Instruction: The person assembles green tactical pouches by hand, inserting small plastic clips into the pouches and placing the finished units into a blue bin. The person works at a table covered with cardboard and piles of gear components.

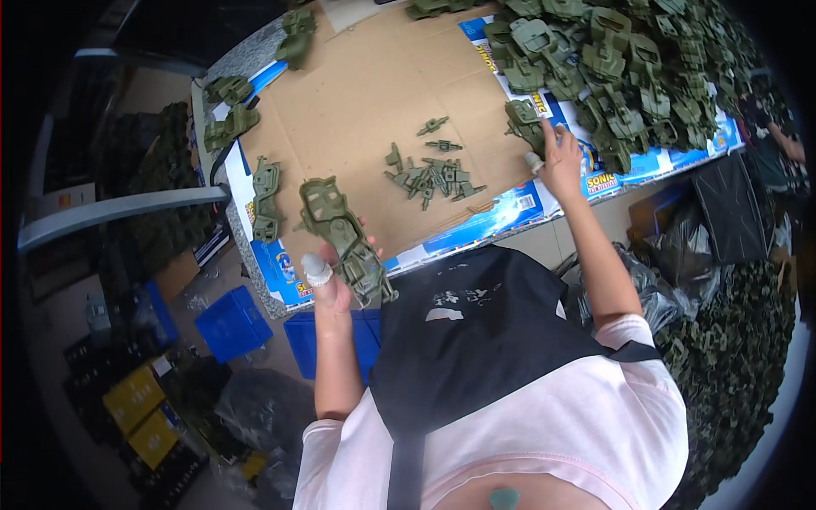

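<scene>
My left hand (338,293) is closed around an olive-green plastic toy vehicle body (337,223), held tilted above the near left edge of the table. A pale cover sits on the thumb. Off to the right, my right hand (561,166) has its fingers and capped thumb around the near end of another green vehicle body (522,117), which lies by the cardboard's right edge. Its grip is partly hidden. Between the hands, small green plastic parts (435,178) lie in a loose heap, with two single ones just beyond.
A large pile of green vehicle bodies (612,68) covers the table's far right. More bodies (265,200) lie along the left edge. Brown cardboard (365,102) covers the tabletop over blue printed sheets. A grey metal bar (127,217) reaches the left side; blue bins (234,323) stand below.
</scene>
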The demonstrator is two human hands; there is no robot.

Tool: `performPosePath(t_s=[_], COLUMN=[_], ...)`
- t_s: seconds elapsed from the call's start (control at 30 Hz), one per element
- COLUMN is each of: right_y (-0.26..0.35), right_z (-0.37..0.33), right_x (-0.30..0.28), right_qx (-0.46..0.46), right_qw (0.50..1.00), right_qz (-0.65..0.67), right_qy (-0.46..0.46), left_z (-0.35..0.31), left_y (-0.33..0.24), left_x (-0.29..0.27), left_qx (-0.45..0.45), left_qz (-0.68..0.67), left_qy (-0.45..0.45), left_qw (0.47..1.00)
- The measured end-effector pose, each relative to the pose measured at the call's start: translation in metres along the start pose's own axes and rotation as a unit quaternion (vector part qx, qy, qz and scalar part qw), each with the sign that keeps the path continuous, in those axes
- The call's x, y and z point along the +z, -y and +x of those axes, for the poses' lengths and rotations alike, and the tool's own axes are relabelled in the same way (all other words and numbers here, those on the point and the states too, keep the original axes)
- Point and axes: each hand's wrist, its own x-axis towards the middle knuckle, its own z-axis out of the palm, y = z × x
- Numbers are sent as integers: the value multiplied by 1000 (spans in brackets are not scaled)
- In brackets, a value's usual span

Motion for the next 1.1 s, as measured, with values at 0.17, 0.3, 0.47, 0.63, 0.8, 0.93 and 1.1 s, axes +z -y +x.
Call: performPosePath(t_s=[0.17, 0.3, 0.47, 0.63, 0.8, 0.93, 1.1], right_y=[77, 77, -30, -73, -42, 24, 61], right_z=[21, 31, 22, 21, 14, -10, -19], right_x=[53, 80, 19, 34, -33, -85, -103], right_qx=[-209, -168, 150, 143, 139, 91, -57], right_qw=[956, 967, 972, 988, 950, 834, 853], right_qz=[180, 181, 108, 44, 257, 543, 517], right_qy=[96, 59, -143, -26, -106, 44, -36], left_z=[15, 17, 25, 64, 90, 101, 95], left_y=[20, 25, 24, 39, 54, 86, 76], left_x=[-3, -3, -19, -85, -66, 84, 140], left_qx=[-41, -57, -31, 23, 258, 46, -131], left_qz=[36, 49, 203, 434, 667, 419, 354], left_qy=[-91, -94, -202, -292, -270, 72, 96], left_qw=[994, 993, 958, 852, 645, 904, 921])
